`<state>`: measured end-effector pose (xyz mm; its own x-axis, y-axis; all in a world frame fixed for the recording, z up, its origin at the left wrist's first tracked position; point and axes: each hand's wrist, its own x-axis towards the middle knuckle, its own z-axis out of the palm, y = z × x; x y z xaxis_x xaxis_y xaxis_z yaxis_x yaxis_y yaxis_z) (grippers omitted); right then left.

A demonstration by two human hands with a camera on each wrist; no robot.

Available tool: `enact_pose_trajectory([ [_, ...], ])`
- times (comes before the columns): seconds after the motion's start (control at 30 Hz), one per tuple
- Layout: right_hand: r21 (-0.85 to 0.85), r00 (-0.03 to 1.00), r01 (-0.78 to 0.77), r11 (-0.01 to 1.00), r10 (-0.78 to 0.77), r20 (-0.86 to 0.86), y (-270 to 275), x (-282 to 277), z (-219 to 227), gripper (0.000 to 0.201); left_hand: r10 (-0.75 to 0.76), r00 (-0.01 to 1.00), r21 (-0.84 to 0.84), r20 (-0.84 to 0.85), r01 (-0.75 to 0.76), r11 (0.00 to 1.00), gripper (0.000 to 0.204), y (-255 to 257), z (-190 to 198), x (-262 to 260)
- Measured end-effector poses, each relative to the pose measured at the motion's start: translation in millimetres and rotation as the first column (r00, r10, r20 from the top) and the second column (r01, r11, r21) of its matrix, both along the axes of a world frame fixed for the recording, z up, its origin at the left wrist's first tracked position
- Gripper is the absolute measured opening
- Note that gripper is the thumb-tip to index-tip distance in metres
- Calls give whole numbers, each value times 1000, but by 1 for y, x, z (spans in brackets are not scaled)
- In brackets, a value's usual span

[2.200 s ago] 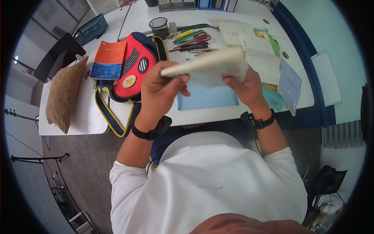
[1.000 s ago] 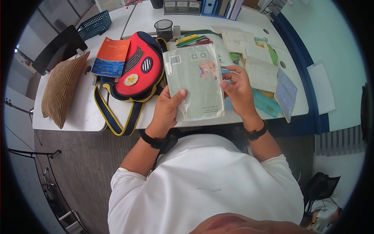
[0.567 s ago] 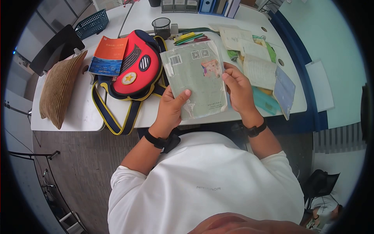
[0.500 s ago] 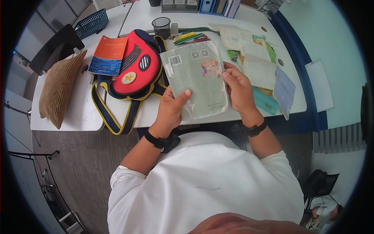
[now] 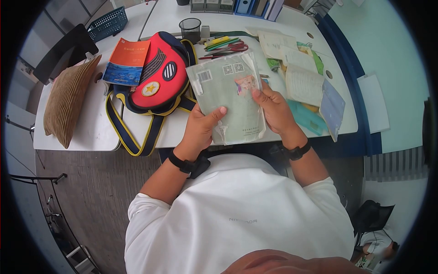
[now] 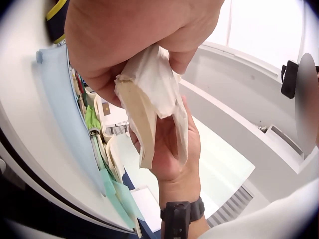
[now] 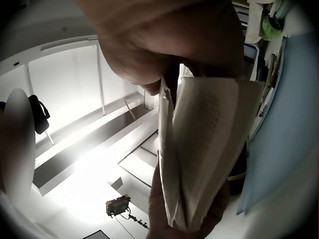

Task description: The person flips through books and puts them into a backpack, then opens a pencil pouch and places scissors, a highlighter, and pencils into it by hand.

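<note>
A worn pale-green book (image 5: 230, 102) is held over the table's front edge, its back cover with barcode and two square codes facing up. My left hand (image 5: 199, 128) grips its lower left side, thumb flat on the cover. My right hand (image 5: 277, 112) pinches the right side, thumb at the small picture, other fingers underneath. In the right wrist view the cover (image 7: 167, 149) stands a little apart from the pages (image 7: 209, 144) along that edge. The left wrist view shows the book's end (image 6: 144, 99) between both hands, with a gap between its leaves.
Left of the book lie a red-and-navy school bag (image 5: 159, 77), an orange-and-blue book (image 5: 125, 64) and a brown cushion (image 5: 73, 102). Behind are pens (image 5: 219, 43), scissors (image 5: 239, 47) and a mesh cup (image 5: 190, 31). Open books (image 5: 303, 84) and a teal case (image 5: 305, 118) lie right.
The book has turned from nearly edge-on to back cover up. My right hand, earlier loose at its right edge, has come in with the thumb onto the cover.
</note>
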<state>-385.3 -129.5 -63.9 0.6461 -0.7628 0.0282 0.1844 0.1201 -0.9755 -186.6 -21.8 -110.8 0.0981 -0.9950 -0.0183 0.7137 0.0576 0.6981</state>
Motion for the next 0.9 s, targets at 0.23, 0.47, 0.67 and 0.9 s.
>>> enact_pose_trajectory([
  [0.23, -162, 989, -74, 984, 51, -142, -2, -5, 4, 51, 13, 998, 3, 54, -13, 1000, 49, -2, -8, 2],
  [0.47, -288, 986, 108, 951, -140, -95, -1, 4, -11, 45, -66, 998, 22, 18, 66, 998, 47, 1, -3, 2],
  [0.67, -123, 983, 182, 976, -184, -2, -10, -12, -10, 48, -15, 984, -91, 177, 32, 995, 38, -2, 9, 13],
  [0.9, 399, 973, -71, 914, -25, 231, -11, -40, -24, 72, 550, 348, -637, 759, 221, 739, 44, -12, 49, 57],
])
